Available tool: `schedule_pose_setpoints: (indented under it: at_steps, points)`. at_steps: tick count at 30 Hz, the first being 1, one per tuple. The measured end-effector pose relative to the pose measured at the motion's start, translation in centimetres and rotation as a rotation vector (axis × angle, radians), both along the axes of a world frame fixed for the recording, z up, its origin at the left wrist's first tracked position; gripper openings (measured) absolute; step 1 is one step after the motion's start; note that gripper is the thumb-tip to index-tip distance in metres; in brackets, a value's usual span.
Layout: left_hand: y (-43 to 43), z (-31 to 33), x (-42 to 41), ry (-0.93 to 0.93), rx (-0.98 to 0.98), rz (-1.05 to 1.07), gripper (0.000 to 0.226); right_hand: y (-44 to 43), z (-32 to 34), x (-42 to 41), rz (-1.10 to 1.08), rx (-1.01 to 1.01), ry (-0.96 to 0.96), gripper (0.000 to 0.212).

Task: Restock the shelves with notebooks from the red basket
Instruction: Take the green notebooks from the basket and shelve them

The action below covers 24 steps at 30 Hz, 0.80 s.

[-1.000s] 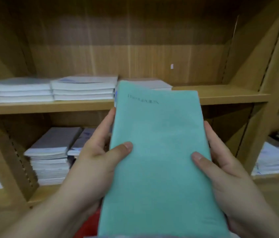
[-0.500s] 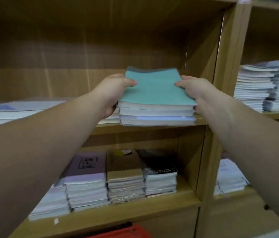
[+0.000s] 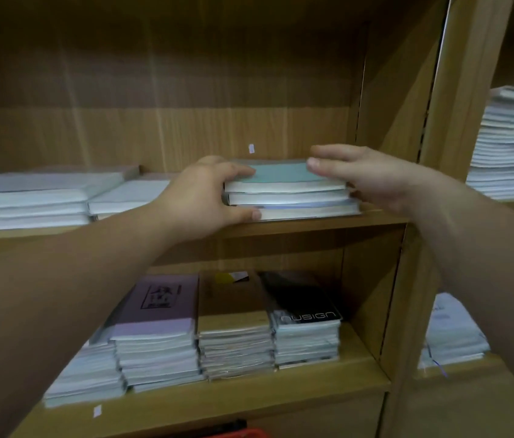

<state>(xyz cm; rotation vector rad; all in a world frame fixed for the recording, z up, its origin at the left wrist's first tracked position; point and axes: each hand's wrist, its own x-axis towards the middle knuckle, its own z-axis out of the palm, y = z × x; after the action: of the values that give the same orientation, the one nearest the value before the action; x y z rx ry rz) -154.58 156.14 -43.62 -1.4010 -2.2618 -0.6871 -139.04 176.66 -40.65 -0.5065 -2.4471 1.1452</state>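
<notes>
On the upper wooden shelf [image 3: 312, 224], toward its right end, a left hand [image 3: 205, 197] pinches the small stack [image 3: 290, 205] topped by a teal softcover notebook [image 3: 278, 172], while the right hand [image 3: 366, 175] lays straight fingers on its right edge; squaring edges before release seems wise.

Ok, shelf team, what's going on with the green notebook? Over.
Left hand grips the stack's left edge. Right hand, fingers straight, at teal notebook's right edge. Stack sits on upper shelf. White stack close on its left.
</notes>
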Motion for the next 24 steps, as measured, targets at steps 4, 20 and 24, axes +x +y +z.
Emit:
schedule_pose_setpoints:
  at_steps: [4,20,24]
  points:
    - [0.3,0.2,-0.7,0.009,-0.101,0.115,0.085,0.4,-2.3,0.6,-0.054,0.401,-0.103,0.098]
    - [1.6,-0.1,-1.5,0.052,-0.196,0.265,0.083,2.9,-2.0,-2.7,-0.056,0.184,-0.057,0.072]
    - [-0.1,-0.8,0.1,0.137,-0.08,0.261,0.067,1.3,-2.9,-1.9,-0.183,0.222,0.09,0.075]
